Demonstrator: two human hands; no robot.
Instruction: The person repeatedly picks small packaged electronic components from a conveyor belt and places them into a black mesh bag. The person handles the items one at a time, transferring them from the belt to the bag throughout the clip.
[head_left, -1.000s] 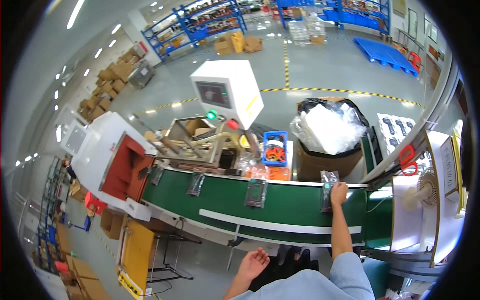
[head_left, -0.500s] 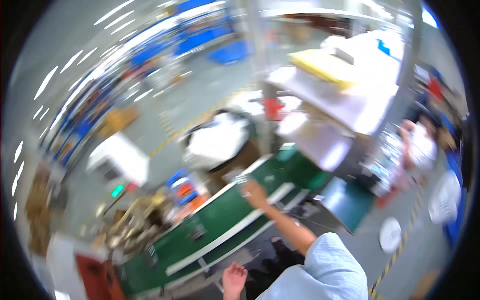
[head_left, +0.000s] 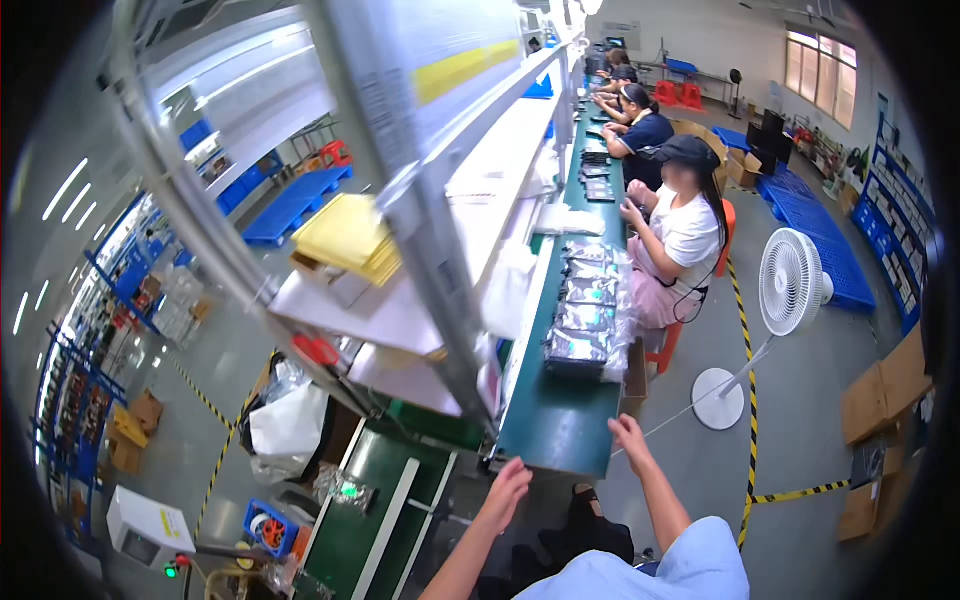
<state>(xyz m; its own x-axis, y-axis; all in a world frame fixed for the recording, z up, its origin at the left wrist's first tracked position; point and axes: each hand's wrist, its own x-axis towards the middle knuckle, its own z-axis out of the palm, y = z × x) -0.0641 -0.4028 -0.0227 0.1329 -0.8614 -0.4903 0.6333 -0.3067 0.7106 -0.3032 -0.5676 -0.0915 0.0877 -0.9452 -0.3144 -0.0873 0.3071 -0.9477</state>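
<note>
My left hand (head_left: 503, 492) hovers beside the near left corner of a green workbench (head_left: 560, 420), its fingers loosely bent and slightly apart, with nothing visible in them. By the near right corner of the same bench, my right hand (head_left: 630, 440) is raised with its fingers partly curled and apart; it too appears to hold nothing. Farther up the bench lies a pile of dark items in shiny clear bags (head_left: 582, 325), stacked in a row. On the lower green conveyor (head_left: 385, 450) at left rests a clear-bagged item (head_left: 347, 492).
A metal post (head_left: 415, 215) and shelf with yellow envelopes (head_left: 350, 238) rise at left. A co-worker (head_left: 680, 235) sits along the bench's right side, with several others beyond. A white standing fan (head_left: 790, 283) stands at right. A lined bin (head_left: 290, 420) is beside the conveyor.
My view has swung right, from the conveyor to the long bench. My right hand, earlier over the conveyor near a shiny clear thing, is now by the bench end; my left hand has also come there.
</note>
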